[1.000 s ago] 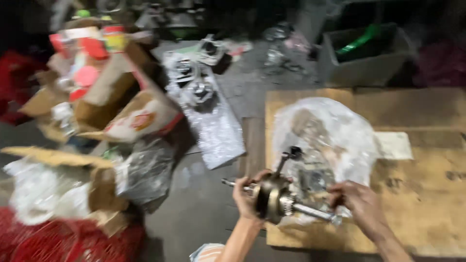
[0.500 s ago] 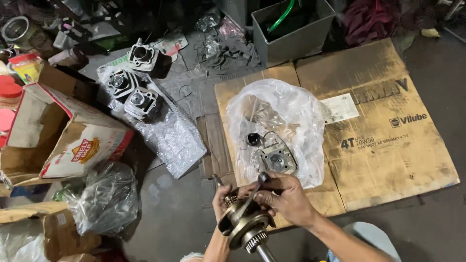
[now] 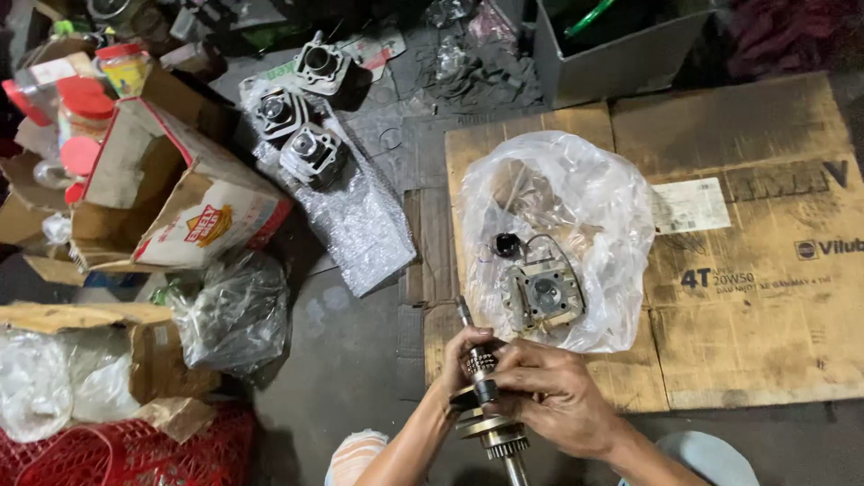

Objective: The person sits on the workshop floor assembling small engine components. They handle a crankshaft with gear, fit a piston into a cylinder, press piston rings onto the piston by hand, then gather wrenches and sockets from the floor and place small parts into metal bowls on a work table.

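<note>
1. Setting: dark concrete workshop floor (image 3: 360,360), dim and crowded. A flattened cardboard sheet (image 3: 765,315) covers the right half of the view and serves as the work surface.
2. Fingers: my left hand (image 3: 463,360) is closed round the upper part of a crankshaft assembly (image 3: 486,409); my right hand (image 3: 558,400) wraps its flywheel section from the right. Both grips are tight on metal. The assembly is held in the air just off the near left corner of the cardboard, its long shaft pointing down toward me.
3. Just beyond the hands: a clear plastic bag (image 3: 576,207) lies spread on the left part of the cardboard, with a cylinder head (image 3: 543,295) and a small black part (image 3: 507,245) resting on it.
4. Farther out: three engine cylinders (image 3: 301,126) on a strip of bubble wrap (image 3: 360,225) on the floor, left of the cardboard's far corner. Open cartons (image 3: 171,198) and bagged items (image 3: 229,310) pile up along the left. A grey bin (image 3: 612,54) stands at the cardboard's far edge.
5. Risk (judgement): the assembly looks heavy and likely oily. A slip would drop it onto the concrete or my knee (image 3: 706,459), and the shaft end could be nicked. The loose connecting rod could swing and pinch a finger.
6. Room: bare cardboard is open to the right. The left side is hemmed in, and the floor strip between the cardboard and the cartons is narrow.
</note>
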